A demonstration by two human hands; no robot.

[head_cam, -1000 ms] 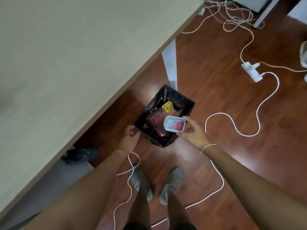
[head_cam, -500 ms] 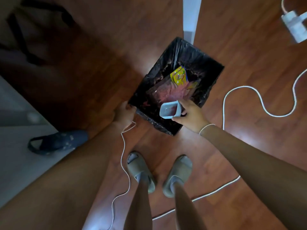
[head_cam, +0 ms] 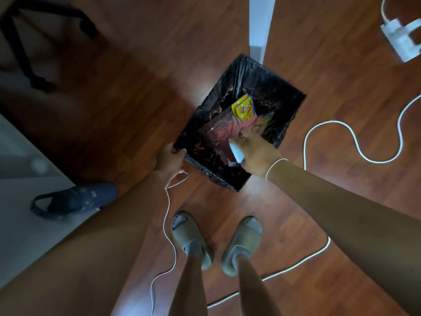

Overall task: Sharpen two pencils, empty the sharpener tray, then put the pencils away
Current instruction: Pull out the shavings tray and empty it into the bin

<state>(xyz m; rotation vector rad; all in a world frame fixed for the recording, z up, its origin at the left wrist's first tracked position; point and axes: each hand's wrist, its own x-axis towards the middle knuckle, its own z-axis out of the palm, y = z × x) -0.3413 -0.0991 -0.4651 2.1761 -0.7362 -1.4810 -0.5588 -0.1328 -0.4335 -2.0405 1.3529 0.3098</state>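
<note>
A square bin lined with a black bag [head_cam: 280, 94] stands on the wooden floor, with a yellow wrapper [head_cam: 243, 108] and pinkish waste inside. My right hand [head_cam: 257, 153] is over the bin's near side, gripping the small white sharpener tray [head_cam: 236, 153], which is tipped over so only its edge shows. My left hand [head_cam: 169, 159] pinches the bin's near left corner. No pencils or sharpener body are in view.
A white table leg [head_cam: 259, 26] rises just behind the bin. White cables [head_cam: 355, 142] loop across the floor to a power strip [head_cam: 401, 39] at top right. A dark sandal [head_cam: 75, 199] lies left; my slippered feet [head_cam: 216, 242] stand below the bin.
The view dropped from the tabletop down to the bin. My right hand turned the tray from upright with reddish shavings showing to tipped over above the bin. My left hand keeps hold of the rim.
</note>
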